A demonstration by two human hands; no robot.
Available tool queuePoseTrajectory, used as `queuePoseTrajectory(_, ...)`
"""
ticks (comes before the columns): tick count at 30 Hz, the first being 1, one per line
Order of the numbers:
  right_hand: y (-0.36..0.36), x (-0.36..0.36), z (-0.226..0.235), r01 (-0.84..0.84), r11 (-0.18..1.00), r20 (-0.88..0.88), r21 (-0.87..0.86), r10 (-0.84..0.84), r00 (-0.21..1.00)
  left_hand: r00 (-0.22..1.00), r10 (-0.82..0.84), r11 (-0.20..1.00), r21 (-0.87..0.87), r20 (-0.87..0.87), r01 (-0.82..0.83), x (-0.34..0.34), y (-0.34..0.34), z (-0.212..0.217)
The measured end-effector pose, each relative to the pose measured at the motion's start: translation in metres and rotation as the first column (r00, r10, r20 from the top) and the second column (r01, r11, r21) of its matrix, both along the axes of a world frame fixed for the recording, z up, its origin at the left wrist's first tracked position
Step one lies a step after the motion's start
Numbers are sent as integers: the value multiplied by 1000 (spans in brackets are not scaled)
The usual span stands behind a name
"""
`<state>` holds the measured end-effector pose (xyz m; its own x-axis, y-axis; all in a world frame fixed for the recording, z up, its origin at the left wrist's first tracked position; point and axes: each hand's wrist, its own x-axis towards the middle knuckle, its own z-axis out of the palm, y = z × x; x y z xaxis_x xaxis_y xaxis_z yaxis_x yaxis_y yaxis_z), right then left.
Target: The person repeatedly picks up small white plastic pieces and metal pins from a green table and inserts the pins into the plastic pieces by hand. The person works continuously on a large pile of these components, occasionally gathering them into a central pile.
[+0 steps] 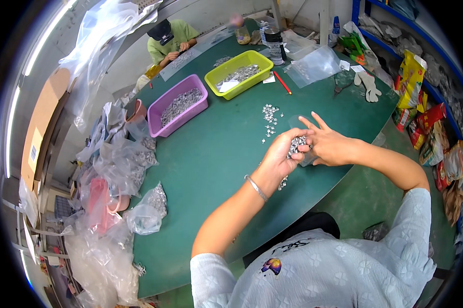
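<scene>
My left hand (285, 151) is curled around a handful of small silver metal parts (295, 147), palm turned up. Right beside it, my right hand (330, 143) has two fingers stretched out and its thumb lower down. A clear plastic bag (308, 160) shows around those fingers, and my right hand appears to hold it spread; its grip is partly hidden. On the green table (216, 179), just beyond my hands, lies a loose scatter of the same silver parts (270, 117). A few more show under my left wrist.
A purple bin (203, 105) and a yellow-green bin (264, 61) hold many metal parts. Filled plastic bags (144, 218) crowd the left edge. A red pencil (283, 83), pliers (337, 90) and a glove (367, 87) lie at the far side. Another person (174, 41) works at the far left.
</scene>
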<state>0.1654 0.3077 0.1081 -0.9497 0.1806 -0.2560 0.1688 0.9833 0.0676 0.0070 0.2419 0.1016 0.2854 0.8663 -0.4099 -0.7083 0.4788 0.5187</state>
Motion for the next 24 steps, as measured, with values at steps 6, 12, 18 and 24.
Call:
queuePoseTrajectory(6, -17, 16, -12, 24, 991, -96, 131, -12, 995, 927, -141, 988, 2, -346, 151, 3, 39, 5)
queuePoseTrajectory(12, -37, 18, -14, 141, 951, -179, 276, -93, 980, 870, -333, 933, 4, -363, 359, 20, 61, 25)
queuePoseTrajectory(18, -32, 20, -18, 95, 970, -175, 226, -56, 983, 697, -408, 876, -37, -590, 481, 20, 63, 14)
queuePoseTrajectory(24, -40, 15, 2, 50, 956, -35, 288, -42, 999, 136, -251, 799, -126, -958, 587, 13, 68, -6)
